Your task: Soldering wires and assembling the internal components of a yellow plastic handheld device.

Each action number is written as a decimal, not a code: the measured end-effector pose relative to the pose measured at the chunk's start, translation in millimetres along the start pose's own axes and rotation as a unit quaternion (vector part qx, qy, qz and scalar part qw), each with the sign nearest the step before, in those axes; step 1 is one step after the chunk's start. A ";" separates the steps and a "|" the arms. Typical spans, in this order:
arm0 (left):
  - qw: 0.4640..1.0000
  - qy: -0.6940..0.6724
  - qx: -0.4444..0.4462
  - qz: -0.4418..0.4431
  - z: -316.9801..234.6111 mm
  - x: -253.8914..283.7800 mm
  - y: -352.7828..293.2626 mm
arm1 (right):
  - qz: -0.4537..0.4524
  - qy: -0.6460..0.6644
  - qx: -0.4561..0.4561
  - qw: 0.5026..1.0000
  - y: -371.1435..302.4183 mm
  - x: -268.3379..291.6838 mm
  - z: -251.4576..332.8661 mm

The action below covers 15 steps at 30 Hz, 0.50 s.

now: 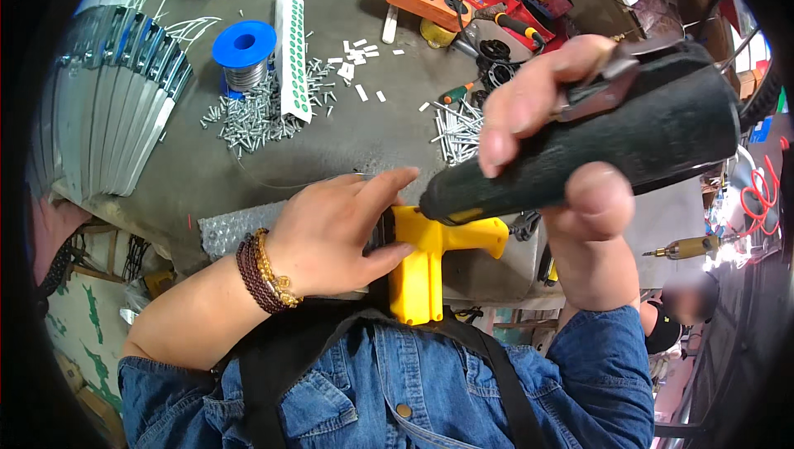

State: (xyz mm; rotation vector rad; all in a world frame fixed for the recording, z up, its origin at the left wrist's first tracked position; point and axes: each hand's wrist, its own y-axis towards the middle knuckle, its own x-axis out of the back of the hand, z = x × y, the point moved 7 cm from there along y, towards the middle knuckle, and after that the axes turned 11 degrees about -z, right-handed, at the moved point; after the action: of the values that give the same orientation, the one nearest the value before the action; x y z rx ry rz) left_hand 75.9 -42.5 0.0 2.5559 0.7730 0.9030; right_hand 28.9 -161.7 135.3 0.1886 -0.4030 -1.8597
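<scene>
My right hand (pixel 571 118) is wrapped round a thick black electric screwdriver (pixel 538 155) with a metal lever on its side. It slants down to the left, and its nose reaches the top end of a yellow plastic pistol-shaped housing (pixel 423 271). I cannot tell whether the bit, hidden behind the nose, touches the housing. Beside it, my left hand (pixel 327 230) grips the housing's left edge with the thumb, while the index finger stretches out above it. The housing stands close to my body, its handle pointing right.
A heap of screws (pixel 252 114) lies left of centre, beside a blue solder spool (pixel 244 45) and a label strip (pixel 292 56). More long screws (pixel 459 131) are near the screwdriver. An orange multimeter (pixel 430 1) sits at the back; grey strips (pixel 107 110) fan out at left.
</scene>
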 end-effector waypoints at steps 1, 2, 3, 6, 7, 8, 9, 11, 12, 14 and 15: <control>1.000 -0.002 0.001 -0.003 0.5 -0.4 0.2 | 0.024 -0.014 -0.010 1.000 0.6 -3.2 -5.2; 1.000 0.001 -0.004 -0.018 0.7 0.6 0.3 | 0.022 -0.007 0.000 1.000 2.3 -6.2 -5.3; 0.999 0.004 -0.008 -0.033 1.0 1.7 -0.1 | 0.024 -0.008 -0.002 1.000 2.9 -8.8 -7.7; 0.999 0.003 -0.004 -0.038 2.7 1.0 -0.7 | 0.035 0.071 -0.016 0.997 2.2 -14.2 -13.6; 0.999 0.003 -0.004 -0.040 3.2 1.3 -1.6 | 0.037 0.071 -0.016 0.997 2.4 -16.3 -16.2; 0.999 0.009 0.001 -0.036 4.3 1.4 -2.7 | 0.061 0.099 -0.022 0.993 2.9 -21.3 -18.3; 0.999 0.016 0.006 -0.032 4.9 2.3 -3.6 | 0.085 0.127 -0.028 0.988 3.9 -24.8 -20.3; 0.999 0.030 0.015 -0.013 0.9 1.2 1.0 | 0.065 0.132 -0.018 0.989 10.6 -7.9 -23.8; 0.998 0.047 0.030 0.006 0.3 0.4 3.2 | 0.077 0.147 -0.030 0.986 10.4 -5.7 -29.1; 0.999 0.039 0.010 0.006 -1.8 -1.6 7.1 | 0.118 0.135 -0.083 0.980 17.8 -2.8 -36.1; 0.999 0.031 0.006 0.004 -2.7 -1.8 8.5 | 0.170 0.150 -0.099 0.969 25.2 -10.6 -33.6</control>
State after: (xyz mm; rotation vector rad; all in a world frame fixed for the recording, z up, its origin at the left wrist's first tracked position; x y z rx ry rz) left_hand 76.3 -50.1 5.0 2.5546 0.7889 0.9876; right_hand 65.7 -164.7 112.6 0.2443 -0.0346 -1.4911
